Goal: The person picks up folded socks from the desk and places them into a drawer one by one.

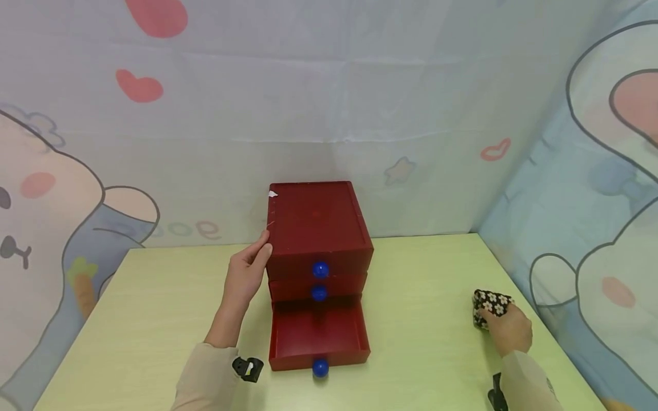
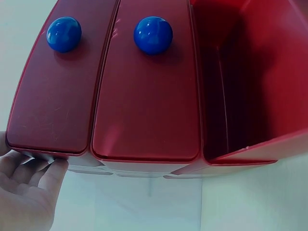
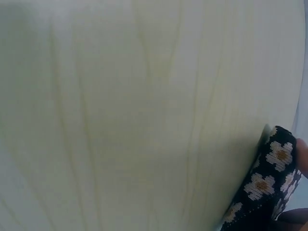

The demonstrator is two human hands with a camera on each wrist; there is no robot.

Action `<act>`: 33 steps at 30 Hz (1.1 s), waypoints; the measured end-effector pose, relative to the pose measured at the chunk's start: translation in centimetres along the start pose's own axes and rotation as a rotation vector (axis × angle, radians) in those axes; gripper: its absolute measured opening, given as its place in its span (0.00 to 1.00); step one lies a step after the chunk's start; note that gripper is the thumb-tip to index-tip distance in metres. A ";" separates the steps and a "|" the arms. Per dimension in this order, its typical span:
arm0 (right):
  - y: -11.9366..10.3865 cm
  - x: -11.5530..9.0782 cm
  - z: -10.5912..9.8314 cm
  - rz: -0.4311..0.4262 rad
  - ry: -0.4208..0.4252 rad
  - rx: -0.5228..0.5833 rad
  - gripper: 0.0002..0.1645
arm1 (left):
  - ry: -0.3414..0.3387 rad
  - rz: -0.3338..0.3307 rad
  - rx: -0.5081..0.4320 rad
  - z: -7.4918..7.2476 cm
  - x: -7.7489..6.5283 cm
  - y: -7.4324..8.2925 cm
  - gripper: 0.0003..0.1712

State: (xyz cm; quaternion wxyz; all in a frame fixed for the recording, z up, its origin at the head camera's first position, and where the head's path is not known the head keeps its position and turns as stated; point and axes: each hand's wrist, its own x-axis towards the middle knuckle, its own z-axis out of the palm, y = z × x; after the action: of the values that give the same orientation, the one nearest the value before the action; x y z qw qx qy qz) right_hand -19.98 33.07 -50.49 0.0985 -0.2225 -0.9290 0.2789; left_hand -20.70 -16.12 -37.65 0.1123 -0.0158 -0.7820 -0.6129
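Note:
A dark red cabinet (image 1: pixel 315 220) with three drawers and blue ball knobs stands on the table. Its bottom drawer (image 1: pixel 320 331) is pulled out with nothing visible inside, while the top and middle drawers (image 2: pixel 147 96) are closed. My left hand (image 1: pixel 247 271) touches the cabinet's upper left side; in the left wrist view its fingertips (image 2: pixel 55 169) lie against the side by the top drawer. At the right part of the table, my right hand (image 1: pixel 510 330) grips a small black fabric pouch-like item (image 1: pixel 492 302) with white flowers. The right wrist view shows the flowered item (image 3: pixel 262 185) only partly.
The light yellow-green table (image 1: pixel 421 308) has a wood-grain surface. A printed cloth (image 1: pixel 437 103) with hearts and cartoon animals hangs behind and at the sides. Black straps (image 1: pixel 248 369) are on both wrists.

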 end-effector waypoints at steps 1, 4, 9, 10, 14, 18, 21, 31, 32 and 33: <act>0.0 0.0 0.0 0.003 -0.007 -0.011 0.41 | 0.001 0.001 0.000 0.0 0.0 0.0 0.25; 0.3 0.0 0.0 0.009 -0.023 -0.049 0.44 | -0.004 -0.004 0.003 0.0 -0.1 0.1 0.25; 0.8 0.0 0.3 0.023 -0.044 -0.086 0.49 | -0.012 -0.009 0.014 -0.2 -0.3 0.2 0.25; 0.8 0.0 0.3 0.022 -0.046 -0.090 0.49 | -0.010 -0.008 0.018 -0.3 -0.3 0.3 0.25; 0.8 0.0 0.2 -0.009 -0.043 -0.094 0.46 | -0.001 -0.009 0.026 -0.5 -0.5 0.4 0.25; 0.8 -0.3 -0.1 -0.027 -0.047 -0.088 0.38 | -0.008 -0.007 0.012 -0.7 -0.6 0.5 0.25; 0.8 -0.5 -0.4 -0.021 -0.062 -0.085 0.32 | -0.008 -0.005 0.003 -0.6 -0.7 0.5 0.25; 1.0 -1.2 -0.4 -0.056 -0.038 -0.093 0.26 | -0.005 -0.002 -0.018 -0.5 -0.5 0.7 0.24; 1.0 -1.2 -0.4 -0.061 -0.025 -0.086 0.26 | -0.005 -0.003 -0.016 -0.5 -0.4 0.7 0.24; 1.1 -1.3 -0.3 -0.063 -0.014 -0.080 0.26 | -0.005 -0.004 -0.015 -0.5 -0.4 0.7 0.24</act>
State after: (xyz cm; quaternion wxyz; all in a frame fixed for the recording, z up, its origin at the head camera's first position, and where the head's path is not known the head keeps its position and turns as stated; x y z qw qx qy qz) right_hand -18.37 33.45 -50.95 0.0918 -0.1951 -0.9465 0.2399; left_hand -20.15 -16.38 -36.99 0.1090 -0.0169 -0.7777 -0.6188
